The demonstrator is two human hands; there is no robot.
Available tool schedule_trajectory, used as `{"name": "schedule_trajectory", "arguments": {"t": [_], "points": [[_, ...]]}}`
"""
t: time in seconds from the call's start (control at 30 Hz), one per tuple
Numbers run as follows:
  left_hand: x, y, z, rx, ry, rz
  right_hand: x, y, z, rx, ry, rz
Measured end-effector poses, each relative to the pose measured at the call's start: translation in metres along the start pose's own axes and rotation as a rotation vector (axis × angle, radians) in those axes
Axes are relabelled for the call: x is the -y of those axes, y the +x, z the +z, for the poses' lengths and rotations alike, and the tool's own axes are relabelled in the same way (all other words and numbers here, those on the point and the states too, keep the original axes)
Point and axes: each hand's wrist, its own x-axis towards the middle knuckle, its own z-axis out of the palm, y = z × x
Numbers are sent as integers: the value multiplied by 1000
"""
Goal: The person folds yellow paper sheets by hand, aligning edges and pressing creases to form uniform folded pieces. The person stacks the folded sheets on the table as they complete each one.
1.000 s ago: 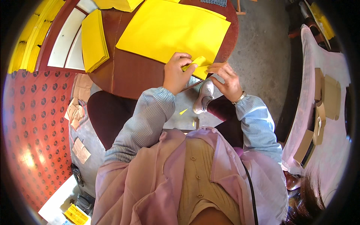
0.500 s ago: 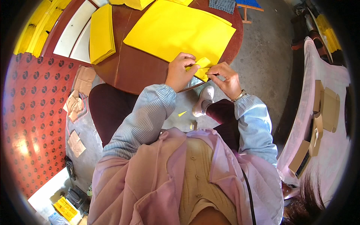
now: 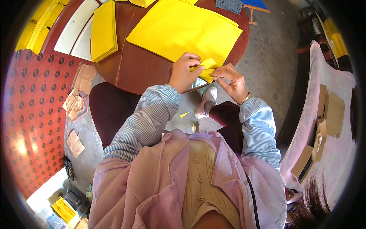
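Observation:
A large flat yellow sheet [image 3: 187,32], apparently layered, lies on the brown round table [image 3: 146,72]. At its near corner, folded yellow flaps [image 3: 207,71] rise between my hands. My left hand [image 3: 185,72] is closed, thumb and fingers pinching the left side of the folded corner. On the other side, my right hand [image 3: 231,81] pinches the corner's edge between thumb and fingertips. Whether the sheet is paper or cloth I cannot tell. Left of it lies a stack of folded yellow sheets [image 3: 104,32].
A grey-blue textured cloth [image 3: 229,5] lies at the table's far edge. Open cardboard boxes [image 3: 331,114] rest on a pale-covered surface at right. Brown paper pieces [image 3: 75,143] and a small yellow scrap [image 3: 184,114] are on the floor. More yellow stacks [image 3: 42,26] stand far left.
Both hands keep their pinch on the folded yellow corner with barely any movement. The whole view has shifted slightly.

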Motion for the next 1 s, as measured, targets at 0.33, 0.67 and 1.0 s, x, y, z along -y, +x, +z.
{"name": "schedule_trajectory", "arguments": {"t": [0.33,0.67,1.0], "points": [[1,0,-3,17,-39,33,-7,0,8,-73,155,173],[-1,0,-10,70,-52,74,-9,1,11,-121,263,260],[0,-1,-3,34,-17,50,-10,2,17,-171,263,257]]}}
